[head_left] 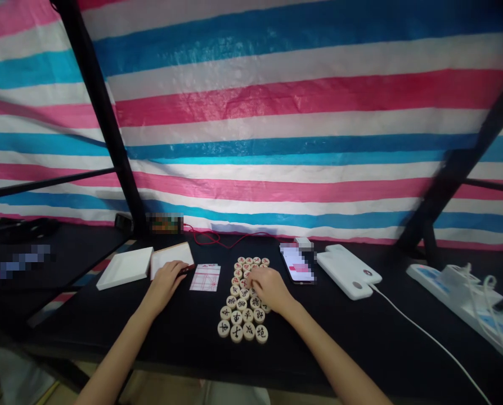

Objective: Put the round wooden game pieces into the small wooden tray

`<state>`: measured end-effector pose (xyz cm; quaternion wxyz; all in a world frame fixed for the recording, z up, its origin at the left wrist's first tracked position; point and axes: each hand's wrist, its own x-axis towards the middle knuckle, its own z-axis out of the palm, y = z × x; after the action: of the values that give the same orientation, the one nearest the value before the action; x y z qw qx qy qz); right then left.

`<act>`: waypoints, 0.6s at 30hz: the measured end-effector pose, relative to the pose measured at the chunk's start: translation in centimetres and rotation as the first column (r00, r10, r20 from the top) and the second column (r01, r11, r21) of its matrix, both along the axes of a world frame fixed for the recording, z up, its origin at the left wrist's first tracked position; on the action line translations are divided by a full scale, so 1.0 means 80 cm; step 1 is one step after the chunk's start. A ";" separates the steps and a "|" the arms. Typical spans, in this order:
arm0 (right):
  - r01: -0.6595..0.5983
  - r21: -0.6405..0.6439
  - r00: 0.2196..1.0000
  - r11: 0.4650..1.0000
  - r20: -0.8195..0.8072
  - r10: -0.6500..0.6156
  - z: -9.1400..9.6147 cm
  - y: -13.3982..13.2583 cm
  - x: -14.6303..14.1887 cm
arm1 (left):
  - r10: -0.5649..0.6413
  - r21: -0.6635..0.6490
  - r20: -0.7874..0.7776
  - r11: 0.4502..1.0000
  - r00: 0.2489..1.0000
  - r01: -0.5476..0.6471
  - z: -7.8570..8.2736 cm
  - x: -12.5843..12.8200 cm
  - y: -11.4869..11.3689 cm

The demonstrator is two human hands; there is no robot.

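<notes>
Several round wooden chess pieces (241,315) with red and black characters lie in a tight cluster on the black table (184,337). My right hand (270,289) rests on the cluster's right side, fingers curled over some pieces. My left hand (167,281) lies on the near edge of an open white box (171,257), fingers bent against it. A folded paper board with red grid lines (205,278) lies between the two hands.
A white box lid (125,268) sits left of the box. A phone (297,264) and a white power bank (348,271) with a cable lie to the right; a power strip (462,292) at far right. A striped tarp (277,112) hangs behind black frame poles (99,112).
</notes>
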<state>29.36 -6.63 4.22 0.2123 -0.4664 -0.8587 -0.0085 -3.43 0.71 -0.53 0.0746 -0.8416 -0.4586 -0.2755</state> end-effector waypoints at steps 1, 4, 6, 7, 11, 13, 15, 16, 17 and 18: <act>-0.020 -0.007 1.000 1.000 -0.002 0.020 0.003 0.002 -0.011 | 0.041 0.023 0.010 0.999 0.999 -0.041 -0.001 -0.002 0.002; -0.083 -0.004 0.985 0.997 0.149 0.083 0.016 0.012 -0.056 | 0.141 0.034 0.021 0.989 0.990 -0.142 -0.003 -0.009 0.005; -0.088 -0.021 0.946 0.996 0.312 0.090 0.023 0.022 -0.090 | 0.128 -0.019 0.025 0.992 0.991 -0.127 -0.002 -0.014 0.006; -0.071 -0.035 0.921 0.997 0.382 0.079 0.026 0.029 -0.106 | 0.104 -0.048 0.031 0.994 0.994 -0.103 -0.001 -0.015 0.005; 0.038 -0.082 0.870 0.996 0.493 0.007 0.031 0.055 -0.154 | 0.014 -0.108 0.077 0.994 0.997 -0.006 0.005 -0.012 0.001; 0.046 -0.105 0.867 0.993 0.499 0.013 0.030 0.063 -0.165 | -0.013 -0.125 0.091 0.992 0.996 0.024 0.010 -0.008 -0.003; 0.021 -0.122 0.861 0.992 0.507 0.044 0.027 0.066 -0.169 | -0.044 -0.153 0.097 0.986 0.994 0.059 0.013 -0.005 -0.006; 0.002 -0.127 0.858 0.992 0.509 0.063 0.026 0.066 -0.169 | -0.059 -0.169 0.099 0.983 0.993 0.075 0.015 -0.003 -0.007; -0.015 -0.132 0.857 0.991 0.510 0.081 0.025 0.064 -0.168 | -0.069 -0.185 0.101 0.979 0.992 0.087 0.016 -0.002 -0.008; -0.028 -0.136 0.855 0.990 0.509 0.094 0.025 0.061 -0.167 | -0.074 -0.196 0.103 0.976 0.992 0.093 0.017 -0.001 -0.009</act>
<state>16.01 -1.73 6.20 -0.0539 -0.4319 -0.8974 -0.0726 -3.50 -0.04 0.82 -0.0443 -0.8492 -0.4513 -0.2707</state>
